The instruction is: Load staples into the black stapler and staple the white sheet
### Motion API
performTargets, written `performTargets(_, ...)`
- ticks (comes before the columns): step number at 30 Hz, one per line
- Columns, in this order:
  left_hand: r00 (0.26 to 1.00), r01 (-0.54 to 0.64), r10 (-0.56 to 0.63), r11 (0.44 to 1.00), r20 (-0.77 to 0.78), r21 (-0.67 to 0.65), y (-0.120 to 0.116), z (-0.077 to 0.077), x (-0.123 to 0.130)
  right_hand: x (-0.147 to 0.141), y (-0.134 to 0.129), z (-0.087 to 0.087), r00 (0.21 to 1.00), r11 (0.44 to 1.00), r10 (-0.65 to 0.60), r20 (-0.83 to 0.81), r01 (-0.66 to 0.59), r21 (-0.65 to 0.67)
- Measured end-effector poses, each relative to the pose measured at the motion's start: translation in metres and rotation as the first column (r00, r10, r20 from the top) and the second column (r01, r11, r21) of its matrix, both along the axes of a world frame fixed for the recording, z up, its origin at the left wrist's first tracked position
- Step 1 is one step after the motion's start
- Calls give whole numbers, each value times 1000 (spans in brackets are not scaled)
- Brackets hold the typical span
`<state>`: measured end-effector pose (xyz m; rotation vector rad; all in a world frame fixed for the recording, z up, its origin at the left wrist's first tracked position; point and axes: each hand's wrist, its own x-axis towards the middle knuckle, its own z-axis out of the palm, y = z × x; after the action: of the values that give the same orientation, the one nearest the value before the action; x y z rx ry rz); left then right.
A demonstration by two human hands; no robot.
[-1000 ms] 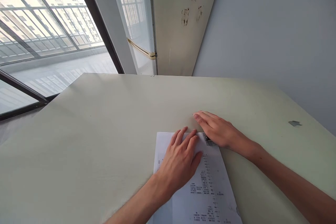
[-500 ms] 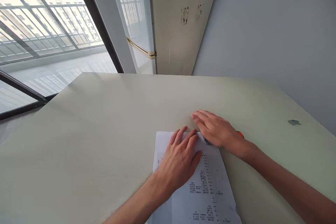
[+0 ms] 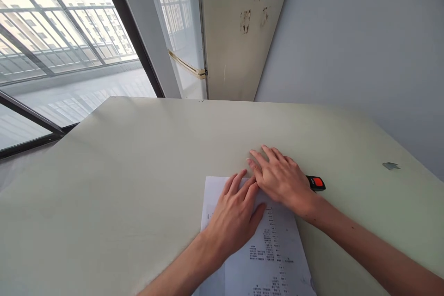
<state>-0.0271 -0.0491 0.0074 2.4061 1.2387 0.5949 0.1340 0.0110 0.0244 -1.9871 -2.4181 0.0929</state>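
White printed paper (image 3: 274,263) lies on the pale table, with rows of small dark text. My left hand (image 3: 236,215) rests flat across its upper part, fingers spread toward the far edge. Over the paper's upper right corner lies my right hand (image 3: 279,178), palm down with its fingers apart and pointing away to the left. The two hands meet or nearly meet near the top edge. From behind my right wrist sticks out the end of a black object with a red patch (image 3: 317,182); the remainder is hidden, so its kind is unclear.
The large pale table (image 3: 121,185) reaches to a cabinet or refrigerator side (image 3: 236,55) with peeling brown marks. A small grey mark or scrap (image 3: 391,165) is at the table's right. Glass panes (image 3: 76,55) stand at left, a plain wall (image 3: 364,46) at right.
My right hand has shifted slightly left and spread its fingers more. More of the black and red object shows beside the wrist. My left hand stays nearly still on the paper.
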Motion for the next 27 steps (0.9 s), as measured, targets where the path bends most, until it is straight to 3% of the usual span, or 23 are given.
performTargets(6,1000,1,-1,1000,8,22,-1,-1,-2,-3,-1,0,998,996,44,44,-47,73)
performTargets(10,1000,1,-1,999,10,46,0,-2,-4,-4,-1,3,999,998,39,21,-40,52)
performTargets(14,1000,6,-6,999,9,52,1,-5,-4,5,3,10,989,998,0,-149,-9,-60)
performTargets(19,1000,7,-7,999,-9,48,1,-9,-5,26,5,21,902,977,-93,-421,2,-211)
performTargets(27,1000,17,-16,998,-20,57,2,-8,-5,32,3,26,878,973,-130,-460,24,-229)
